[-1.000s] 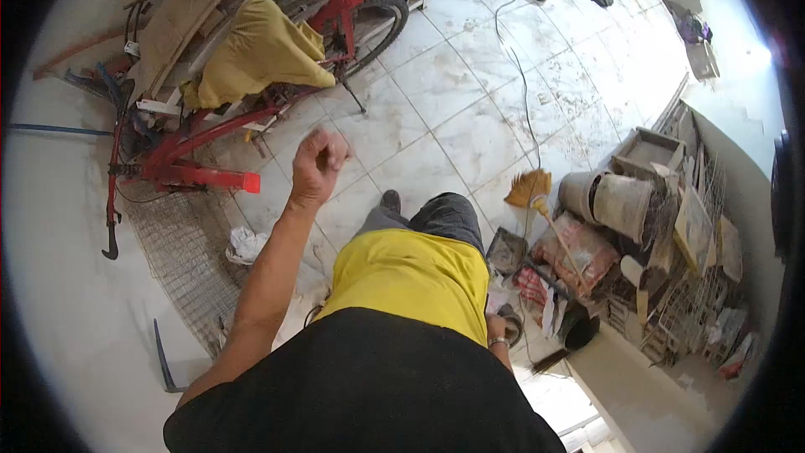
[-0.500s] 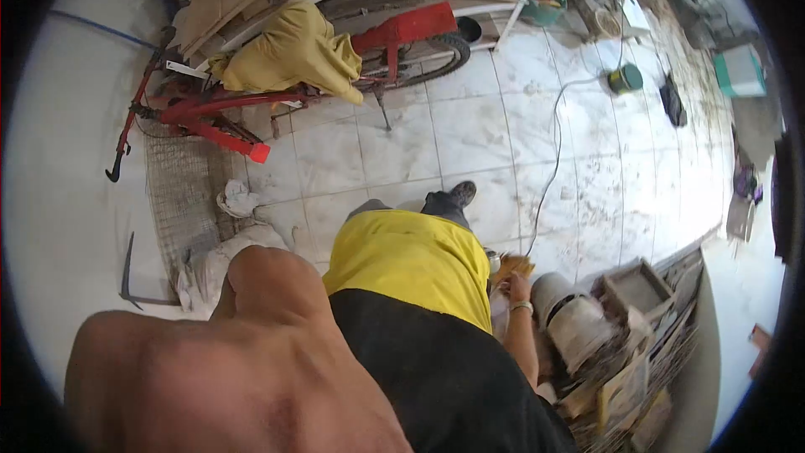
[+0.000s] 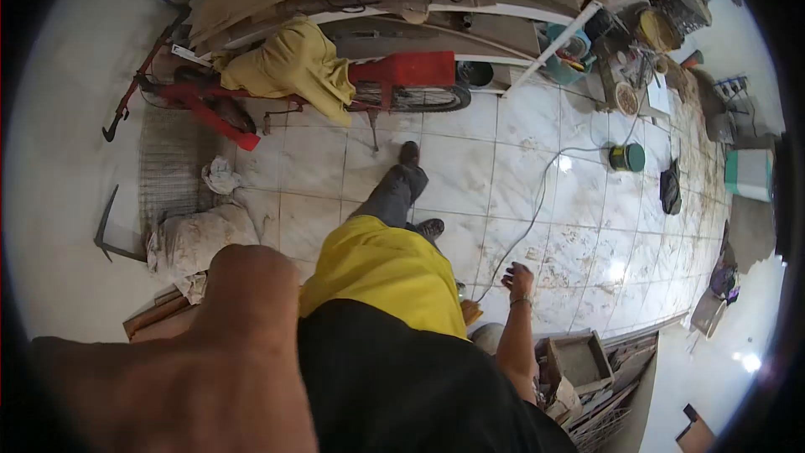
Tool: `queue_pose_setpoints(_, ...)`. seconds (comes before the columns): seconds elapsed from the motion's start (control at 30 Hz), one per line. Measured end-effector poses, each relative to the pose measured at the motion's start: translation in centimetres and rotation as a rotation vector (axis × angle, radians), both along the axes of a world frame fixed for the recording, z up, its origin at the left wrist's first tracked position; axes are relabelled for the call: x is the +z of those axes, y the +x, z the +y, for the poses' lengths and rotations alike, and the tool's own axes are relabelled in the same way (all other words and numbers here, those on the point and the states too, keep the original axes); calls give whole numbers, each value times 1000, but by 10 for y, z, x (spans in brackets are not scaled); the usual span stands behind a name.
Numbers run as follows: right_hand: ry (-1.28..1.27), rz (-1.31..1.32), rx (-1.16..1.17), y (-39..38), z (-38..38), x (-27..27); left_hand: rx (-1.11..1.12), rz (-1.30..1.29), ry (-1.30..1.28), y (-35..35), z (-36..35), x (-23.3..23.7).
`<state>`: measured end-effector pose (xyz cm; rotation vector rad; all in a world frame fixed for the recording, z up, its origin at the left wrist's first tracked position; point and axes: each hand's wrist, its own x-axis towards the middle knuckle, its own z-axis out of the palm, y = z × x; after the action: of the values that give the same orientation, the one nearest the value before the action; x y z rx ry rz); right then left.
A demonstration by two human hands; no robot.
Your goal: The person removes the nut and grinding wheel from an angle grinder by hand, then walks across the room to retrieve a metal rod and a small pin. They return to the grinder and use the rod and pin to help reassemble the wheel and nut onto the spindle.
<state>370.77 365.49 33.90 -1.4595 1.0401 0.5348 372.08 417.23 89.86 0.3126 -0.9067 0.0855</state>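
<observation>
My right hand [image 3: 519, 280] is held out over the tiled floor, fingers loosely bent and apart, with nothing in them. A dark band circles its wrist. An orange-brown bristly-looking thing [image 3: 470, 311] shows beside my right hip, below and left of that hand. Yellow cloth [image 3: 381, 273] covers my waist under a black top. My bent left arm [image 3: 251, 298] fills the lower left close to the camera; its hand is out of sight.
A red bicycle [image 3: 402, 70] draped with tan cloth [image 3: 293, 67] stands along a cluttered bench. A cable [image 3: 537, 193] runs across the floor to a green-lidded container [image 3: 626, 157]. A wooden tray [image 3: 579, 362] and scrap wood lie at lower right; a sack [image 3: 205, 239] sits left.
My right hand has come away from the orange-brown thing at my hip and moved outward over the floor. The view has shifted, and one leg now reaches forward toward the bicycle.
</observation>
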Motion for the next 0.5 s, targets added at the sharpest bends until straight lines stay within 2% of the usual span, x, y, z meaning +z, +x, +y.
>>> queue_pose_setpoints(0.07, 51, 19, 120, -7, 23, -13, -3, -28, -9, 37, -2, 0)
queue_pose_setpoints(0.13, 114, 86, 69, -15, 49, -6, -14, -61, -37, 78, -2, -2)
queue_pose_setpoints(0.17, -136, -35, 780, -45, 23, -79, -19, -76, -55, 102, -2, -3)
queue_pose_setpoints(0.2, -557, -262, 1359, -61, 18, -116, -17, -93, -70, 124, -1, -4)
queue_pose_setpoints(0.23, -613, -239, 1474, -75, 4, -141, -8, -108, -86, 146, 1, -5)
queue_pose_setpoints(0.3, -531, -86, 1402, -62, 13, -115, -8, -129, -118, 191, 5, -10)
queue_pose_setpoints(0.37, -445, 59, 1199, -45, 15, -87, -29, -146, -161, 230, 12, -22)
queue_pose_setpoints(0.43, -327, 199, 863, -24, 17, -58, -57, -135, -192, 263, 18, -42)
queue_pose_setpoints(0.5, -188, 311, 408, -2, 17, -40, -88, -12, -167, 288, 23, -80)
